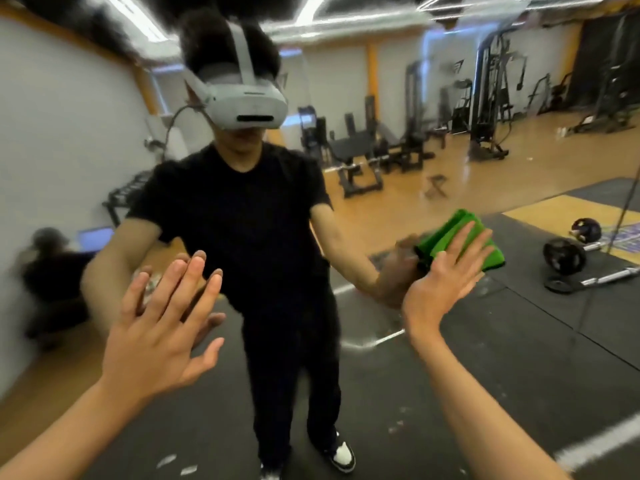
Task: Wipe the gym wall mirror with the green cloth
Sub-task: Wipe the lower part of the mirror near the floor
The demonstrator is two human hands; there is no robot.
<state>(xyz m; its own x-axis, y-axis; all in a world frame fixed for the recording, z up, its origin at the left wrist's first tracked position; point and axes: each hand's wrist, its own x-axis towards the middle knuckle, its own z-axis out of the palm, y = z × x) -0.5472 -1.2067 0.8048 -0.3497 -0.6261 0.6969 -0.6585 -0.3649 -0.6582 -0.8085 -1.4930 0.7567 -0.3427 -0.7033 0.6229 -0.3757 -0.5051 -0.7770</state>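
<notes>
The wall mirror fills almost the whole head view and reflects the gym and a person in black clothes with a headset. My right hand presses the folded green cloth flat against the glass at the right, fingers straight and spread. My left hand lies flat on the mirror at the lower left, fingers straight, touching its own reflection and holding nothing. The image is blurred by motion.
In the reflection, weight machines and benches stand at the back on a wooden floor. A barbell with plates lies on the black mat at the right. A mirror seam runs down the far right. Another person crouches at the left.
</notes>
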